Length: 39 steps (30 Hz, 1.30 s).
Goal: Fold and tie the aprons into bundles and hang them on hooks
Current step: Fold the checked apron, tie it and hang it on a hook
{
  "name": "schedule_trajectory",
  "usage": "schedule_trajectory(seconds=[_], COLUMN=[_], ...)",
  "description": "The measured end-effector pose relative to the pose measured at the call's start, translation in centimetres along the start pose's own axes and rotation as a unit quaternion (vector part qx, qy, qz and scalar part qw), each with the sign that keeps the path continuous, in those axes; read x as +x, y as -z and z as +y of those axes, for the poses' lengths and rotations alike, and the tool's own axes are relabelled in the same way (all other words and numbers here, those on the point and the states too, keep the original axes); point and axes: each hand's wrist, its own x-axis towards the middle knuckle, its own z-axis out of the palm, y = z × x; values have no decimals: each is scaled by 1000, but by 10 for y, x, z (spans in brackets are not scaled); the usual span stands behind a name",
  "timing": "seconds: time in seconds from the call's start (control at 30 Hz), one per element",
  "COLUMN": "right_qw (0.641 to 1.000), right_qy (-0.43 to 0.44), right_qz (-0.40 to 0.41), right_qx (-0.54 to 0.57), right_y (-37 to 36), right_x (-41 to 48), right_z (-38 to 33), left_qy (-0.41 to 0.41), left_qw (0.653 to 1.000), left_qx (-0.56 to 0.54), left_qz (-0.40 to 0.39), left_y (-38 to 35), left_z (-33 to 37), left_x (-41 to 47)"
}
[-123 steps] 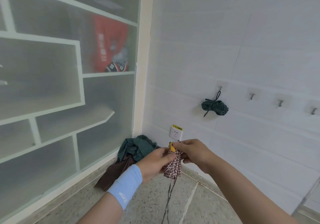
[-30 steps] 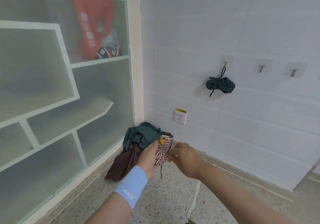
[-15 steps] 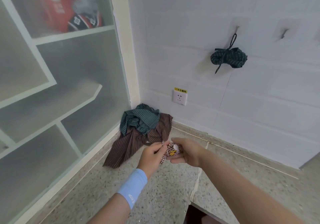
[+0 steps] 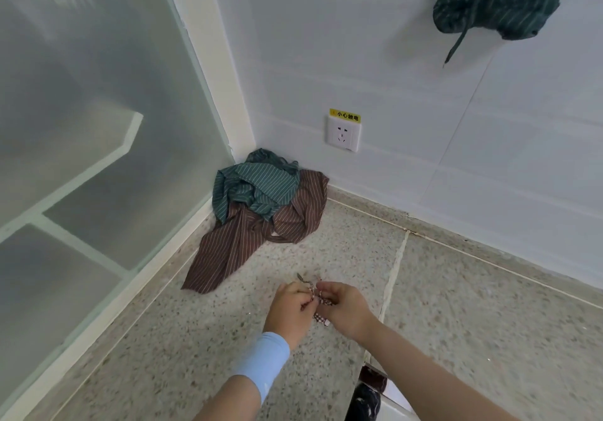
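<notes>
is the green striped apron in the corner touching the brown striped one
Touching. The head view shows the green striped apron lying crumpled on top of the brown striped apron, overlapping its upper part with no gap between them.

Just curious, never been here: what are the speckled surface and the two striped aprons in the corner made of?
Speckled surface: probably terrazzo or stone, flecked grain with a grouted seam. Green striped apron and brown striped apron: thin matte woven cloth, judging by soft creases.
</notes>
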Motion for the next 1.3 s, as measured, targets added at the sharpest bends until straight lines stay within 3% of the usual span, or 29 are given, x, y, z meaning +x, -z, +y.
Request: schedule_trajectory(seconds=[0.2, 0.27, 0.43, 0.6, 0.7, 0.83, 0.93, 1.0, 1.17, 1.3], right_qw=[997, 990, 926, 907, 940, 989, 966, 942, 937, 947], right_qy=[-63, -97, -182, -200, -159, -6, 168, 231, 192, 106], right_qz=[23, 35, 161, 147, 150, 147, 121, 76, 32, 49], right_qx=[33, 94, 290, 340, 263, 28, -152, -233, -289, -298], right_y=[-3, -3, -2, 5, 15, 22, 30, 35, 42, 41], right_x=[17, 16, 13, 8, -1, -7, -1, 6, 16, 17], right_z=[34, 41, 54, 66, 68, 71, 79, 79, 77, 77], left_qy=[114, 154, 175, 187, 142, 100, 81, 73, 3, -14], left_qw=[982, 969, 965, 971, 986, 992, 990, 989, 990, 996], left_qx=[-153, -192, -192, -148, -81, -45, 2, 11, -2, -33], left_qz=[-15, -27, -35, -3, -18, -62, -112, -128, -144, -78], left_y=[-33, -41, -64, -81, -90, -91, -93, -94, -87, -82], left_z=[-11, -13, -8, -4, -4, 3, -1, -7, -12, -9], left_x=[4, 5, 7, 15, 22, 28, 31, 32, 28, 16])
